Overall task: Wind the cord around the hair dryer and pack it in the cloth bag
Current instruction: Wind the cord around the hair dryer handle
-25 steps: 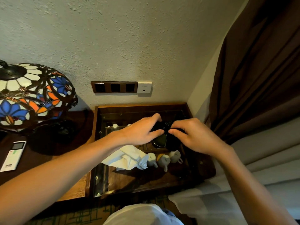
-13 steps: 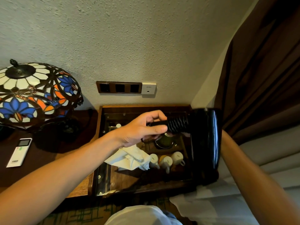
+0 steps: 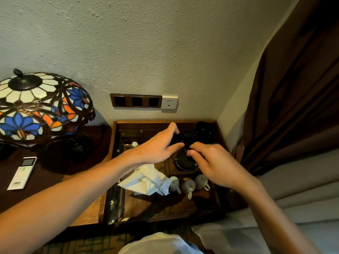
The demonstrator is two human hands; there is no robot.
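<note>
A black hair dryer (image 3: 202,132) is held above the wooden tray (image 3: 219,129), its handle wrapped in black coiled cord (image 3: 190,134). My left hand (image 3: 159,145) grips the end of the handle from the left. My right hand (image 3: 218,164) sits just below and to the right, fingers pinched on the cord near the handle. The dryer's head points away toward the wall and is partly hidden by my hands. A crumpled white cloth bag (image 3: 146,180) with printed text lies in the tray under my left wrist.
Small grey ceramic cups (image 3: 189,186) and a dark round bowl (image 3: 183,162) sit in the tray. A stained-glass lamp (image 3: 40,107) and a white remote (image 3: 23,173) stand on the left table. Wall sockets (image 3: 136,100) are behind; a brown curtain (image 3: 293,88) hangs right.
The dryer's big head, close to the camera half a second ago, has swung back toward the wall. My right hand has come back into view and pinches the cord.
</note>
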